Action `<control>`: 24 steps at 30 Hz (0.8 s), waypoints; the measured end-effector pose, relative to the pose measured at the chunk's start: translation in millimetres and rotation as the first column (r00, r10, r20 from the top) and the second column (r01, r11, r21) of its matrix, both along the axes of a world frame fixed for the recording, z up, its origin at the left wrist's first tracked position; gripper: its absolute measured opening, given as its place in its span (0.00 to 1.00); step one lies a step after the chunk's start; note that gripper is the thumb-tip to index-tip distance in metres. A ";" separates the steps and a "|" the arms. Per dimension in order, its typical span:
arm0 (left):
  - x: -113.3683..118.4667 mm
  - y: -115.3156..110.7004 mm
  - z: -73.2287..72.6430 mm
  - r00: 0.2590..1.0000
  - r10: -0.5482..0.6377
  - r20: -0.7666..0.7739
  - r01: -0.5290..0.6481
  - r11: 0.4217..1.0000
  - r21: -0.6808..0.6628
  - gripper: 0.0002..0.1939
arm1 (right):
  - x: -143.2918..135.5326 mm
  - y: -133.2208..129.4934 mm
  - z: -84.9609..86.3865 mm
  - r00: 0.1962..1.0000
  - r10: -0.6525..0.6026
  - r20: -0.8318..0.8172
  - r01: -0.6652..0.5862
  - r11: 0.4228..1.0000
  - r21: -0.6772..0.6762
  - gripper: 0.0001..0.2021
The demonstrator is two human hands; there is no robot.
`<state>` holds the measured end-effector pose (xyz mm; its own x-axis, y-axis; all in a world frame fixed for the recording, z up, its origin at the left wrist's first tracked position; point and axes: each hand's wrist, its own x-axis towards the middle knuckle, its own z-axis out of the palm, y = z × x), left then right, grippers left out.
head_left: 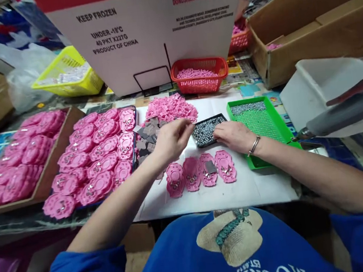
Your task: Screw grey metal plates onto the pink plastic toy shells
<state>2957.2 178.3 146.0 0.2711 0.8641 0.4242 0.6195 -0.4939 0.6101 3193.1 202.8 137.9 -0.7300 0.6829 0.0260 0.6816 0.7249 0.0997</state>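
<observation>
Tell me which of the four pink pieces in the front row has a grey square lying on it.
The third pink piece from the left: a grey square lies on it, while the first, second and fourth show none.

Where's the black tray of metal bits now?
Right of centre in the head view, the black tray lies between the grey squares and green tray.

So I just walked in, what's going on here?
A person is working with small pink plastic pieces at a table. The right hand has its fingers at a black tray of tiny metal parts; the left hand is by the tray's other side. Four pink pieces lie in a row in front, one with a gray square on it.
</observation>
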 end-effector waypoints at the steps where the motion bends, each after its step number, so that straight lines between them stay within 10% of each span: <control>1: 2.2 10.6 5.0 0.998 -0.039 0.046 0.040 0.999 -0.020 0.12 | 1.5 -1.5 -0.3 1.000 0.008 -0.004 -0.008 1.000 0.010 0.07; 8: 44.5 77.8 -7.4 0.880 -0.436 0.187 0.474 0.823 -0.314 0.32 | 14.2 -12.8 -1.7 0.993 0.048 -0.107 -0.043 0.998 0.048 0.04; 14: 56.2 82.2 -28.3 0.845 -0.477 0.242 0.535 0.745 -0.399 0.42 | 19.6 -13.4 -3.5 0.985 0.100 -0.139 -0.090 0.993 0.077 0.05; 24: 52.7 83.8 -23.7 0.800 -0.558 0.222 0.595 0.688 -0.415 0.38 | 21.1 -2.1 5.1 0.939 0.192 -0.284 -0.173 0.981 0.089 0.07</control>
<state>3009.9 262.0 122.3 0.7645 0.6401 0.0758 0.2496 -0.4024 0.8808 3214.2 200.8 143.0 -0.7965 0.5289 0.2930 0.5440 0.8384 -0.0344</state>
